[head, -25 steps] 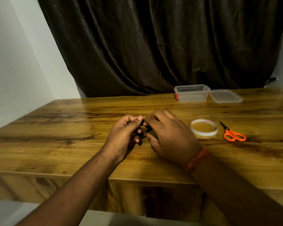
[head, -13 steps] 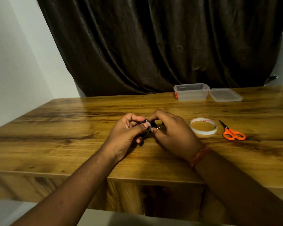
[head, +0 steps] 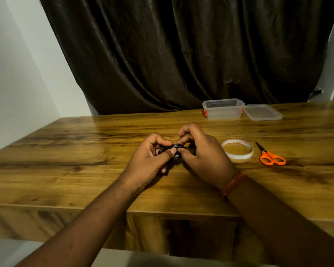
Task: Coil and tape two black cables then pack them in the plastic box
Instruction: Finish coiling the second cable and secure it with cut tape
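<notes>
A small coiled black cable (head: 176,148) with a shiny strip of tape on it sits between my two hands, just above the wooden table (head: 85,155). My left hand (head: 149,160) pinches the coil with thumb and curled fingers. My right hand (head: 204,157) grips its other side, fingers curled over it, hiding most of the coil. The clear plastic box (head: 223,109) stands open at the back of the table, its lid (head: 262,112) lying beside it on the right. Whether a cable lies in the box I cannot tell.
A roll of clear tape (head: 237,150) lies right of my right hand, and orange-handled scissors (head: 271,157) lie further right. A dark curtain (head: 181,54) hangs behind the table. The table's front edge runs under my forearms.
Both hands have lifted the coil slightly and turned it between the fingers; the taped part now faces up. The rest has stayed put.
</notes>
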Demonstrator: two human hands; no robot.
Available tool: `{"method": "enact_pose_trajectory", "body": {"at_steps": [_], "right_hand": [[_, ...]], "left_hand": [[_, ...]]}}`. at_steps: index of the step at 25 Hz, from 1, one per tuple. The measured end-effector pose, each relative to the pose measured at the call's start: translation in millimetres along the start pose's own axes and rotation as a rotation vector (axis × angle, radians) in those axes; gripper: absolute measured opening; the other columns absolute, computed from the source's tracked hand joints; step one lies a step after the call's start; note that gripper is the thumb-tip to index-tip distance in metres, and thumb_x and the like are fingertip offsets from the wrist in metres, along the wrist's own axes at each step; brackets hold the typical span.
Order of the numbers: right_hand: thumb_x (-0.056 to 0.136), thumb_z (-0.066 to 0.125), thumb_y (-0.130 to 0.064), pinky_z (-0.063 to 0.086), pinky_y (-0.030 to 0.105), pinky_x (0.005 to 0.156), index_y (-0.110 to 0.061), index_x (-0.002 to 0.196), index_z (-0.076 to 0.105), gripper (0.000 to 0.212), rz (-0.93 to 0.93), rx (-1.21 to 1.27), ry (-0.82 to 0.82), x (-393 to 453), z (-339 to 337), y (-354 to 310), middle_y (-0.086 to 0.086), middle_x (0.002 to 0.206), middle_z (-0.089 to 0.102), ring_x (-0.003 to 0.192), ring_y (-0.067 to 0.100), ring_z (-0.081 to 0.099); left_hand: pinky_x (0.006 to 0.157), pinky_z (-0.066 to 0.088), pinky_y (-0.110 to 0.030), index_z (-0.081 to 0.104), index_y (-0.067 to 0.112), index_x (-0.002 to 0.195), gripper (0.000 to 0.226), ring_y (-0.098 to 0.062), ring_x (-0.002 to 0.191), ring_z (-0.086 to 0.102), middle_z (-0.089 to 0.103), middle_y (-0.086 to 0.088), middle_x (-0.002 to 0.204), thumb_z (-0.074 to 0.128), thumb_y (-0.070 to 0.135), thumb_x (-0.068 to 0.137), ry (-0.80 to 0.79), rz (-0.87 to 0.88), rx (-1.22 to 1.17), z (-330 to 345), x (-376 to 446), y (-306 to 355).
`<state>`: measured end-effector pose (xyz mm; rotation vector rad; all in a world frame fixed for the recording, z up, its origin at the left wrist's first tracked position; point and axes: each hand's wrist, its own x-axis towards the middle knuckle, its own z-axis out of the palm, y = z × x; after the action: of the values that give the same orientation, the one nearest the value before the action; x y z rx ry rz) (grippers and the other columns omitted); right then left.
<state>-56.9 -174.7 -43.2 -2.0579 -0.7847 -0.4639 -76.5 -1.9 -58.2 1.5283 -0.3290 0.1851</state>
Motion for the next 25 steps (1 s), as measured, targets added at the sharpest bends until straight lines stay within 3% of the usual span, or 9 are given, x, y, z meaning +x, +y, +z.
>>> {"method": "enact_pose_trajectory", "body": {"at_steps": [6,8,12,16,19,22,25], "right_hand": [[0.088,0.064,-0.012,0.048,0.015,0.072,-0.027,0.114,0.05,0.033,-0.009,-0.018,0.006,-0.3,1.3,-0.1,-0.012,0.098,0.061,0.09,0.0,0.059],[0.089,0.063,-0.011,0.044,0.01,0.068,-0.026,0.114,0.05,0.032,-0.019,-0.03,0.014,-0.5,1.8,-0.4,-0.012,0.096,0.06,0.087,0.0,0.058],[0.09,0.06,-0.008,0.04,0.008,0.068,-0.02,0.113,0.052,0.028,-0.052,-0.059,0.012,-0.1,3.9,-2.2,-0.011,0.094,0.056,0.082,-0.002,0.052],[0.088,0.059,-0.007,0.041,0.011,0.073,-0.02,0.11,0.056,0.026,-0.055,-0.049,0.003,-0.1,3.2,0.2,-0.009,0.099,0.057,0.09,0.002,0.053],[0.088,0.06,-0.009,0.044,0.016,0.075,-0.02,0.106,0.058,0.021,-0.054,-0.028,0.02,0.3,3.6,3.0,-0.009,0.099,0.058,0.091,0.003,0.054],[0.088,0.062,-0.008,0.045,0.015,0.075,-0.018,0.103,0.059,0.018,-0.047,0.009,0.045,1.1,4.9,4.6,-0.007,0.097,0.06,0.089,0.004,0.055],[0.088,0.06,-0.008,0.044,0.012,0.073,-0.019,0.1,0.061,0.016,-0.036,0.03,0.034,1.1,5.1,4.2,-0.009,0.096,0.06,0.088,0.003,0.056]], "left_hand": [[0.057,0.054,-0.058,0.059,0.028,0.088,0.021,-0.018,0.054,0.059,0.066,-0.002,0.089,0.065,0.008,0.092,0.092,0.114,0.335,5.0,-6.9,2.4],[0.054,0.056,-0.054,0.058,0.026,0.09,0.017,-0.019,0.062,0.063,0.064,0.001,0.088,0.066,0.011,0.091,0.126,0.223,0.52,4.4,-5.8,1.1],[0.066,0.053,-0.04,0.059,0.019,0.089,0.013,-0.012,0.082,0.059,0.058,0.005,0.091,0.067,0.009,0.086,0.176,0.425,0.813,-0.9,0.1,-1.1],[0.049,0.057,-0.046,0.059,0.02,0.089,0.015,-0.023,0.063,0.065,0.064,-0.006,0.094,0.066,0.007,0.09,0.14,0.223,0.517,5.9,-4.4,0.2],[0.053,0.054,-0.048,0.058,0.019,0.091,0.019,-0.024,0.046,0.058,0.065,-0.008,0.071,0.063,0.001,0.092,0.127,0.045,0.245,7.2,-2.9,1.2],[0.046,0.051,-0.033,0.056,0.013,0.093,0.019,-0.016,0.042,0.054,0.056,-0.005,0.06,0.061,-0.005,0.091,0.131,0.013,0.165,6.7,0.4,1.2],[0.046,0.052,-0.034,0.056,0.013,0.093,0.019,-0.016,0.043,0.054,0.056,-0.004,0.061,0.062,-0.005,0.091,0.14,-0.011,0.145,5.7,1.5,-0.2]]}}
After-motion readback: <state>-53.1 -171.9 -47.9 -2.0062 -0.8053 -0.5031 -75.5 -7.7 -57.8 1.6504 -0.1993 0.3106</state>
